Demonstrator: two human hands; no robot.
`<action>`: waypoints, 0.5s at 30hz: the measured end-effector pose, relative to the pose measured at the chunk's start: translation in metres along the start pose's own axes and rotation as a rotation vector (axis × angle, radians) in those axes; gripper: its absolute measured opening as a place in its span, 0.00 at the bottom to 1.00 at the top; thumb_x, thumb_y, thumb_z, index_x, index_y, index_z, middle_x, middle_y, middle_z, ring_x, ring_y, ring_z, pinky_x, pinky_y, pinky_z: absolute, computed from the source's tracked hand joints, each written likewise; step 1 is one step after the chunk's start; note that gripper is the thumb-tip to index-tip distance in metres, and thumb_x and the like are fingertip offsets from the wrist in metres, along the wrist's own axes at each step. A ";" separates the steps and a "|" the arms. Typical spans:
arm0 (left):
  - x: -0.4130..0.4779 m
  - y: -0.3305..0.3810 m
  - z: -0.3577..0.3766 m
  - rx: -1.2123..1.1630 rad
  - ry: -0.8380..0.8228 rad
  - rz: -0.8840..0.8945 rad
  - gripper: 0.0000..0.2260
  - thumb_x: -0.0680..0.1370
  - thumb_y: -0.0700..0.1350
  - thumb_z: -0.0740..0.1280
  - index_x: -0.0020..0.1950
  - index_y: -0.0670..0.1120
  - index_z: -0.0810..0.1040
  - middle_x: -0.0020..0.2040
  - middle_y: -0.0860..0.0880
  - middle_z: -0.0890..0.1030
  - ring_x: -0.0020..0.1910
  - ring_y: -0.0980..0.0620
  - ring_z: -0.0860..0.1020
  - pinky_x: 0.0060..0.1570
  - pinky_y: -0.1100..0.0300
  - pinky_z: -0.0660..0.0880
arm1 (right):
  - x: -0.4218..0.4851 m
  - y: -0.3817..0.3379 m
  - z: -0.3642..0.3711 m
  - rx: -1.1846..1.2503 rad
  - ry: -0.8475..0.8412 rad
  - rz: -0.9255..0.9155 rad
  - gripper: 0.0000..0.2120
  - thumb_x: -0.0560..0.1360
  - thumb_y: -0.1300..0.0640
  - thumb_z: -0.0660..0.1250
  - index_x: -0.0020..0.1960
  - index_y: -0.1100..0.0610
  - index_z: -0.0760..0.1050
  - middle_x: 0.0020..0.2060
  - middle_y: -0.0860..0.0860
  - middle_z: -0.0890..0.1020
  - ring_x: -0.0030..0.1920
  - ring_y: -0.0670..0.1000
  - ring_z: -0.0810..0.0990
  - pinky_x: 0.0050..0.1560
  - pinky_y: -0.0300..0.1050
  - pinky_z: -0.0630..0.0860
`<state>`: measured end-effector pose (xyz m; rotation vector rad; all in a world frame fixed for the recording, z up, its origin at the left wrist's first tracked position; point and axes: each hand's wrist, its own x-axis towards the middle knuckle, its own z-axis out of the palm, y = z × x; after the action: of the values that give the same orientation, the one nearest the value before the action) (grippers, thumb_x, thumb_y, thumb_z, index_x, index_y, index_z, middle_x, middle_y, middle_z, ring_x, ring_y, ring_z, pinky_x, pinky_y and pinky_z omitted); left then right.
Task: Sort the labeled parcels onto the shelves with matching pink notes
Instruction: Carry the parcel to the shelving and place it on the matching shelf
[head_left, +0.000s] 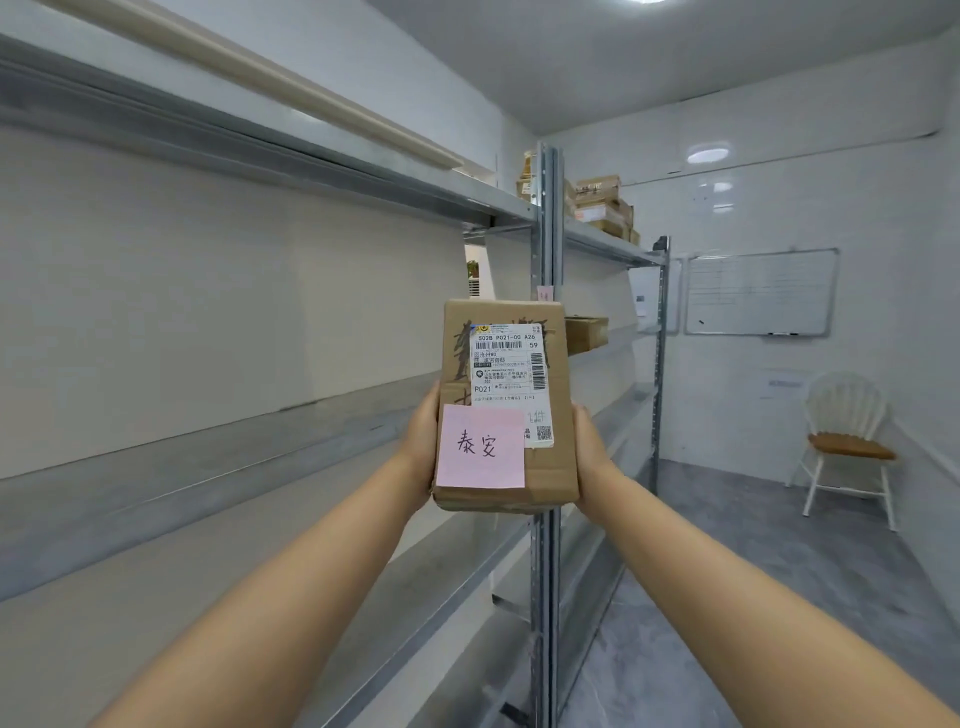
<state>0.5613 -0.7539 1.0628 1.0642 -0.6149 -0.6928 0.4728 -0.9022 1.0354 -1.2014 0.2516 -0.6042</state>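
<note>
Parcel (506, 402) pressed between left hand (422, 441) and right hand (589, 452) before the upright (548, 208), fingers hidden; palm-only squeeze risks slipping.

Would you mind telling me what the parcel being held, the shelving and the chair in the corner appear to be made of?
The parcel looks like brown corrugated cardboard: matte, with creased edges and a glossy printed label. The shelving appears to be bare galvanised steel, judging by its dull grey sheen and slotted uprights. The chair seems to be white-painted wood with a varnished brown seat, though paint hides the grain.
</note>
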 end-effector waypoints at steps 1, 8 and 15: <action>0.003 -0.003 -0.002 -0.027 -0.016 -0.005 0.21 0.80 0.56 0.52 0.51 0.48 0.81 0.45 0.46 0.86 0.39 0.46 0.85 0.39 0.56 0.78 | 0.002 0.002 -0.002 -0.025 -0.018 -0.001 0.18 0.80 0.49 0.50 0.41 0.53 0.75 0.26 0.47 0.84 0.26 0.45 0.82 0.26 0.35 0.77; 0.039 -0.028 0.000 -0.043 -0.066 -0.018 0.20 0.80 0.55 0.51 0.50 0.47 0.79 0.38 0.48 0.87 0.34 0.49 0.85 0.38 0.58 0.77 | 0.035 0.012 -0.023 -0.063 0.037 -0.007 0.19 0.78 0.44 0.53 0.46 0.52 0.80 0.40 0.52 0.85 0.39 0.52 0.83 0.42 0.46 0.77; 0.110 -0.047 0.025 -0.027 -0.070 0.009 0.19 0.81 0.54 0.51 0.48 0.47 0.79 0.35 0.48 0.86 0.31 0.50 0.84 0.29 0.63 0.79 | 0.082 -0.008 -0.066 -0.202 -0.005 -0.016 0.17 0.81 0.49 0.51 0.41 0.52 0.74 0.31 0.48 0.82 0.29 0.43 0.80 0.37 0.39 0.76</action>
<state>0.6032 -0.8671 1.0415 1.0155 -0.6685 -0.7312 0.5051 -1.0028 1.0296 -1.4000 0.3042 -0.6000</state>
